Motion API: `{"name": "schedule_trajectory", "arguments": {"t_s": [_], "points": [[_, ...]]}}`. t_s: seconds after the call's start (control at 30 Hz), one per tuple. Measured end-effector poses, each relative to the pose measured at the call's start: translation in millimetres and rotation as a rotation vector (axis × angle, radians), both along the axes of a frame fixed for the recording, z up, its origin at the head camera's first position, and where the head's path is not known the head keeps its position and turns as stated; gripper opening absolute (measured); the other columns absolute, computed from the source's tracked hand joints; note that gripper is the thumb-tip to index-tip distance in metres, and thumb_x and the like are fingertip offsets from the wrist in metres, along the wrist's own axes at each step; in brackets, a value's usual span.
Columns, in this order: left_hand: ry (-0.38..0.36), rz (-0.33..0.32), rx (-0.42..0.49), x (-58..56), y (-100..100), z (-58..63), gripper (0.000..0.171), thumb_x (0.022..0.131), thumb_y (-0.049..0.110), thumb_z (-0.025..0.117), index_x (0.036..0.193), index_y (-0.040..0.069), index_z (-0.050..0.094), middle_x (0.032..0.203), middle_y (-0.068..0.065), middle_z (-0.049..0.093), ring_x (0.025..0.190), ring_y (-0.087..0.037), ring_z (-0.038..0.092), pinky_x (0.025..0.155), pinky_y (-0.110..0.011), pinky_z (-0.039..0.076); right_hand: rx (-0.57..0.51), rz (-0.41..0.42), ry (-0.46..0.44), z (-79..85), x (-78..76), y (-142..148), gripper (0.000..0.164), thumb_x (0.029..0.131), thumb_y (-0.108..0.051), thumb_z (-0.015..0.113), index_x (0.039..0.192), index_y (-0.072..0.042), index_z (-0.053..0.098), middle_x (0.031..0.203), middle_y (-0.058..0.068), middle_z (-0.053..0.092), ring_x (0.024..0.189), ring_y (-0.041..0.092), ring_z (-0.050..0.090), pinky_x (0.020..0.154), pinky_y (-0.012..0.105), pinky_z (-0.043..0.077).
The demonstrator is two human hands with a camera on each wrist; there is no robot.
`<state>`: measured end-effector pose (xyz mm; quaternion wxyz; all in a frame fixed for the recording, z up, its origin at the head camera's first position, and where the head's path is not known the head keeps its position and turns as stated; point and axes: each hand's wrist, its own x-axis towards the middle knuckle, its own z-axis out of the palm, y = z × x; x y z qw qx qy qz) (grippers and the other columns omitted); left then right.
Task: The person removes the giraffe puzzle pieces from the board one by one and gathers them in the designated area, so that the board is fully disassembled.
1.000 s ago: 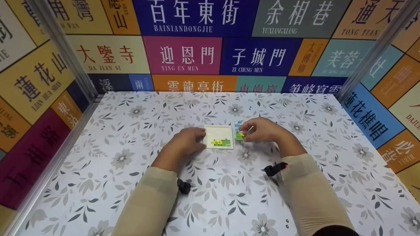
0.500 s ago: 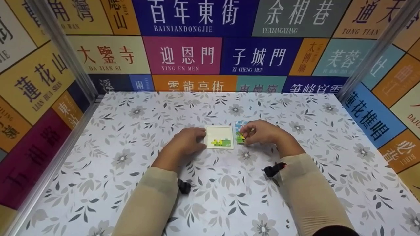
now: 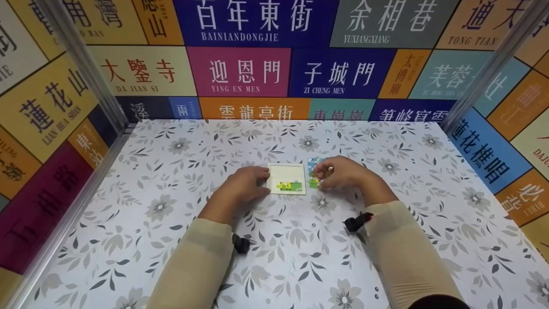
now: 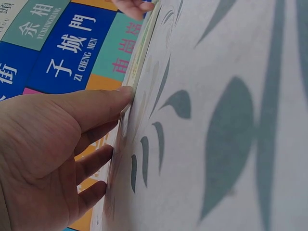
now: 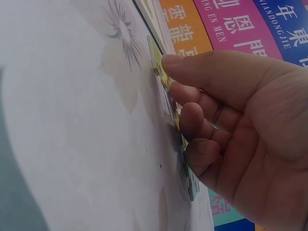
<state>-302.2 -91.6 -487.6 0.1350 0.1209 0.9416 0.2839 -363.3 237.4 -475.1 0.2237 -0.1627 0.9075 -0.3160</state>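
A small white puzzle tray [image 3: 286, 174] lies on the table in the head view, with yellow-and-green jigsaw pieces [image 3: 290, 186] along its near edge. My left hand [image 3: 246, 183] rests at the tray's left side, thumb and fingertips touching its edge. In the left wrist view these fingers [image 4: 95, 161] are spread and loosely bent. Just right of the tray, my right hand [image 3: 343, 171] bends over blue-and-green jigsaw pieces [image 3: 314, 183] and partly hides them. The right wrist view has its thumb and curled fingers touching flat pieces [image 5: 192, 185]; whether they pinch one cannot be made out.
A flower-printed white cloth [image 3: 291, 257] covers the table. Panels with large Chinese lettering [image 3: 240, 71] stand behind it and on both sides. Black wrist cameras [image 3: 241, 243] sit at both beige sleeves [image 3: 195, 262].
My right hand has shifted slightly toward me and back over the pieces, and the pieces beneath it have moved a little. My left hand and the tray have stayed in place.
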Motion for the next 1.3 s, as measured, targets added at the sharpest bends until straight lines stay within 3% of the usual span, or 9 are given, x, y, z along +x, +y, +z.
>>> {"name": "schedule_trajectory", "arguments": {"t_s": [0.17,0.3,0.47,0.77,1.03,1.3], "points": [[-0.003,-0.003,-0.004,-0.1,1,0.4,0.056,0.098,0.030,0.077,0.152,0.021,0.063,0.166,0.010,0.051,0.161,-0.023,0.038,0.135,-0.046,0.027,0.002,-0.028,-0.010,3.6,2.1,-5,0.043,0.084,-0.015,0.088,0.125,-0.018,0.076,0.116,0.003,0.073,0.099,0.019,0.065,0.082,0.032,0.055],[-0.005,-0.009,-0.010,0.3,1,1.1,0.056,0.099,0.031,0.077,0.152,0.021,0.062,0.166,0.010,0.051,0.161,-0.023,0.038,0.135,-0.046,0.026,-0.021,0.004,0.003,7.8,6.6,-14,0.042,0.088,-0.016,0.085,0.129,-0.017,0.075,0.116,0.005,0.073,0.100,0.020,0.069,0.077,0.031,0.055],[-0.005,-0.015,-0.010,0.8,0,2.3,0.057,0.099,0.030,0.076,0.153,0.019,0.061,0.167,0.008,0.050,0.162,-0.024,0.037,0.135,-0.046,0.026,-0.020,0.049,0.026,13.9,13.7,-29,0.039,0.090,-0.022,0.084,0.128,-0.019,0.076,0.112,0.002,0.072,0.108,0.023,0.073,0.079,0.032,0.056],[-0.021,-0.017,-0.016,-1.8,0,1.1,0.057,0.099,0.029,0.075,0.154,0.020,0.060,0.166,0.007,0.051,0.161,-0.026,0.039,0.135,-0.048,0.027,-0.017,0.098,0.024,23.1,15.3,-55,0.042,0.093,-0.025,0.082,0.134,-0.017,0.074,0.113,0.000,0.072,0.095,0.019,0.070,0.070,0.031,0.057],[0.004,-0.031,-0.006,-1.3,-2,0.7,0.057,0.099,0.030,0.076,0.153,0.019,0.061,0.165,0.003,0.053,0.159,-0.027,0.041,0.134,-0.048,0.028,0.011,0.117,0.030,28.1,12.8,-80,0.045,0.092,-0.026,0.082,0.135,-0.018,0.073,0.117,-0.001,0.072,0.113,0.023,0.073,0.086,0.037,0.058],[0.016,-0.052,-0.007,-1.9,-2,1.6,0.056,0.099,0.030,0.076,0.152,0.018,0.062,0.166,0.003,0.052,0.159,-0.027,0.042,0.134,-0.048,0.029,-0.059,0.105,0.003,11.0,12.9,-85,0.039,0.092,-0.019,0.081,0.130,-0.015,0.075,0.116,0.003,0.073,0.112,0.023,0.074,0.087,0.035,0.059]]}}
